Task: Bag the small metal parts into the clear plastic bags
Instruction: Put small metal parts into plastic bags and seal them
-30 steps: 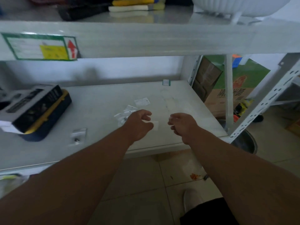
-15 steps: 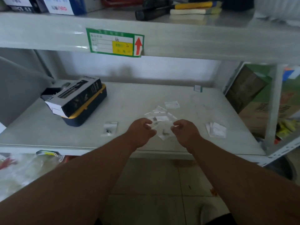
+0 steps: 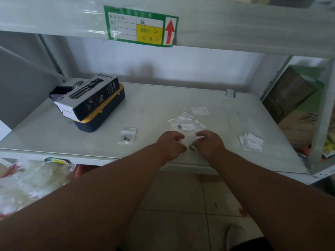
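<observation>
My left hand (image 3: 169,144) and my right hand (image 3: 209,144) meet over the front of the white shelf (image 3: 159,105), both pinching one clear plastic bag (image 3: 189,140) between them. A small metal part (image 3: 191,147) shows at the bag's lower edge, by my right fingers. Just behind the hands lies a loose pile of clear bags (image 3: 186,121) with a small metal part (image 3: 179,126) among them. To the left, a filled bag (image 3: 127,136) with metal parts in it lies flat. A stack of empty bags (image 3: 251,142) rests to the right.
A black-and-white spray bottle box (image 3: 88,97) lies on a navy and yellow case (image 3: 107,113) at the shelf's left. An upper shelf beam with a green label (image 3: 140,26) hangs overhead. A metal upright (image 3: 324,113) and cardboard boxes (image 3: 297,113) stand right.
The view has swung left and down, so the shelf label and box came into view. My hands dropped closer to the shelf front and closed together on the bag.
</observation>
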